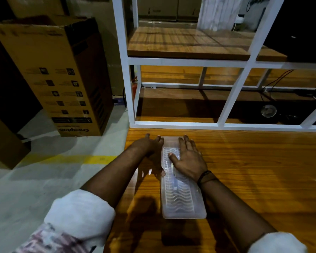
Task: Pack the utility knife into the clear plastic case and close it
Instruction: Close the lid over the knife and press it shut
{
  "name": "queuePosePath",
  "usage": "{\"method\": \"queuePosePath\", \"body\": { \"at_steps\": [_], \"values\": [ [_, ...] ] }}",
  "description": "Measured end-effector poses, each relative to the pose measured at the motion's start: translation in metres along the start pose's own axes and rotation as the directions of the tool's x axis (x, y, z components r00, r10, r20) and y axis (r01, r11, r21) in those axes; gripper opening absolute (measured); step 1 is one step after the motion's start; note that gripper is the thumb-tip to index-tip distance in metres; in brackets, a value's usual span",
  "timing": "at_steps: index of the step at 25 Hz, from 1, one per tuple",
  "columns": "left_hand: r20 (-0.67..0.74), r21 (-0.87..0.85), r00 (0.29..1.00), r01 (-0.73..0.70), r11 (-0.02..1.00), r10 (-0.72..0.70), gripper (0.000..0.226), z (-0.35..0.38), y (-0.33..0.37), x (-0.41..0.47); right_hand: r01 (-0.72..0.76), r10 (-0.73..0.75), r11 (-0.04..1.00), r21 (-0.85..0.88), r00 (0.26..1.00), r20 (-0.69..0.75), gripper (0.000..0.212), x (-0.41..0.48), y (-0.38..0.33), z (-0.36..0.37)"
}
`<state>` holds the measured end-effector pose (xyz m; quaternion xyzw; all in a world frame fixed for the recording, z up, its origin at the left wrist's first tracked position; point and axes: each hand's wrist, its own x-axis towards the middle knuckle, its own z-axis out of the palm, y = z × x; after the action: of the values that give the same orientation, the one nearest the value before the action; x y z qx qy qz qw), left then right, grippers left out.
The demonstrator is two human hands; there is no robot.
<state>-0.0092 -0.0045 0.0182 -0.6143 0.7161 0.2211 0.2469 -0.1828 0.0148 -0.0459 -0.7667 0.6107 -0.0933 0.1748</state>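
A clear plastic case, long and rectangular with rounded corners and a ribbed, wavy moulded lid, lay flat on a glossy orange-brown wooden table, its lid down. Through the translucent lid a slim elongated shape, apparently the utility knife, showed along the middle of the case, though its details could not be made out. The right hand rested palm-down on the far half of the case, fingers spread flat and thumb pressing the ribbed surface, grasping nothing. The left hand, also spread and holding nothing, sat just beside the case's left edge, its thumb touching the rim. Rolled white cuffs bared both forearms, and a dark cord bracelet circled the right wrist. Beyond the case stood a white square-tube metal frame with wood-grain shelves; to the case's far left, on the grey concrete floor, stood a tall corrugated cardboard box.
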Motion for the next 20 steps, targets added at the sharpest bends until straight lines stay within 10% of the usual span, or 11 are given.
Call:
{"method": "queuePosePath", "body": {
  "at_steps": [5, 11, 14, 20],
  "values": [
    [-0.003, 0.015, 1.0, 0.012, 1.0, -0.012, 0.11, -0.008, 0.012, -0.021, -0.01, 0.01, 1.0, 0.012, 0.999, -0.053, 0.083, -0.001, 0.0, 0.002],
    [-0.148, -0.051, 0.989, -0.023, 0.998, 0.015, 0.083, 0.017, 0.029, -0.067, 0.141, -0.144, 0.989, -0.035, 0.918, -0.369, 0.026, -0.022, 0.001, -0.001],
    [-0.267, -0.055, 0.963, -0.038, 0.998, 0.022, 0.073, 0.045, 0.033, -0.074, 0.201, -0.207, 0.978, -0.055, 0.922, -0.326, 0.037, -0.039, 0.008, 0.002],
    [-0.069, -0.092, 0.992, -0.109, 0.99, 0.103, 0.123, 0.048, 0.011, -0.074, 0.178, -0.159, 0.983, 0.055, 0.957, -0.244, 0.046, -0.058, 0.006, 0.011]
  ]
}}
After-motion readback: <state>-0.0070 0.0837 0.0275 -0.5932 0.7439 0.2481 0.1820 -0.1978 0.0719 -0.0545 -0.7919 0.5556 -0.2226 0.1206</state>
